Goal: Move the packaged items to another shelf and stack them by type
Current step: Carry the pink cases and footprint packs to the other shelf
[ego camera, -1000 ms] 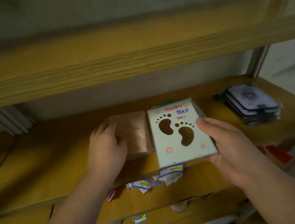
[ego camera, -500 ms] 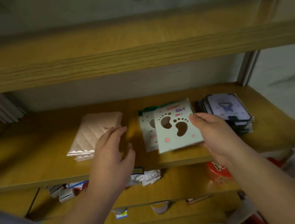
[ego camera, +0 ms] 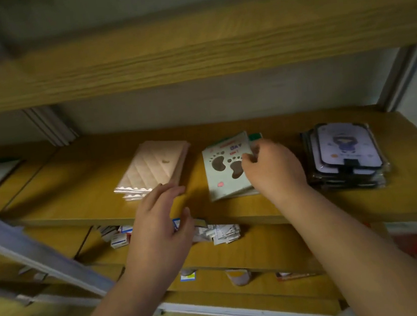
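Spanning pale walls, wooden shelf (ego camera: pixel 234 207) carries three packaged stacks.

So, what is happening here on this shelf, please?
A person is sorting packaged items into piles on a wooden shelf. The right hand rests on the footprint card pile, fingers curled at the top card's edge. The left hand hovers open in front of the shelf, near the pink quilted packs, holding nothing. A pile of purple cards lies to the right.
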Action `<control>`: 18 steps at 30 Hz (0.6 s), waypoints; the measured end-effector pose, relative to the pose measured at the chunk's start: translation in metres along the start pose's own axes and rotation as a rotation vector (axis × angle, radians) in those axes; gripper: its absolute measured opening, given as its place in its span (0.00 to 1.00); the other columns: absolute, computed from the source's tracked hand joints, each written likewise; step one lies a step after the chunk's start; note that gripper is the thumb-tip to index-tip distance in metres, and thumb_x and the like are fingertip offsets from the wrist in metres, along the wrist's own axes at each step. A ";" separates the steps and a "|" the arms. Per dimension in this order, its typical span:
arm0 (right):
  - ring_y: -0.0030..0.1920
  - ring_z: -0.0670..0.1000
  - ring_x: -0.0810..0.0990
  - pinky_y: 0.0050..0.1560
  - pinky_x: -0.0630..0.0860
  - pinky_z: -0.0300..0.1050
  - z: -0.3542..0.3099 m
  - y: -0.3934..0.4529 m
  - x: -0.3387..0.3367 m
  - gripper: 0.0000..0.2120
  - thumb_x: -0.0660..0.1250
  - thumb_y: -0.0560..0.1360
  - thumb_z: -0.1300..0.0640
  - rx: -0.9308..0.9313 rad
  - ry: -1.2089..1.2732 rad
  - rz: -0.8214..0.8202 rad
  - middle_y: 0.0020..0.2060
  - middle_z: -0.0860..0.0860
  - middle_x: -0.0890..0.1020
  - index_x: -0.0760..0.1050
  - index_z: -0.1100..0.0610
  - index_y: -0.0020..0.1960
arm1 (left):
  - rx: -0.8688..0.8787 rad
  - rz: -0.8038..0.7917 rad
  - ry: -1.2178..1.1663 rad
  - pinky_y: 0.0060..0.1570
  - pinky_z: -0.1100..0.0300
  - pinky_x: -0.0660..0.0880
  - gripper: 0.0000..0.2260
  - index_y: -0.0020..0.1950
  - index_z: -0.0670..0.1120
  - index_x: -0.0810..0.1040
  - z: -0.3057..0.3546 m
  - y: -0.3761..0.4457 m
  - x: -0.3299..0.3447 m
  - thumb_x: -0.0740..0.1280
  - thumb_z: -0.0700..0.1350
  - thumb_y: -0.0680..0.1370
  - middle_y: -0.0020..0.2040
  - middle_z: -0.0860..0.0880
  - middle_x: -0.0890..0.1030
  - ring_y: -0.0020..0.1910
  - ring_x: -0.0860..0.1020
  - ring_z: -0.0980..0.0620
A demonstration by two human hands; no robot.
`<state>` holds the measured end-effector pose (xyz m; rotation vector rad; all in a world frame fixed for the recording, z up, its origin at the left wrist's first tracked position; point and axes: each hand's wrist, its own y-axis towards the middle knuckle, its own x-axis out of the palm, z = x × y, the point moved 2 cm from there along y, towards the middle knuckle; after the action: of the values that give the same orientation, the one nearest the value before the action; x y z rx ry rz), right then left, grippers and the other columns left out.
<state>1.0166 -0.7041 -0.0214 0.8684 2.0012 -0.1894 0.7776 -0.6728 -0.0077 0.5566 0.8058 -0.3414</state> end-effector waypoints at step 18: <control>0.59 0.50 0.77 0.58 0.75 0.45 -0.096 -0.079 0.010 0.17 0.67 0.77 0.53 -0.314 0.074 0.088 0.59 0.49 0.80 0.76 0.54 0.65 | 0.088 0.047 0.161 0.70 0.60 0.60 0.24 0.74 0.49 0.71 -0.062 0.002 -0.070 0.68 0.48 0.78 0.74 0.52 0.72 0.76 0.62 0.53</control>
<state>0.8961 -0.7142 0.0097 0.7671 1.9862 0.2056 0.6973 -0.6292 0.0115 0.6905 0.9347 -0.2918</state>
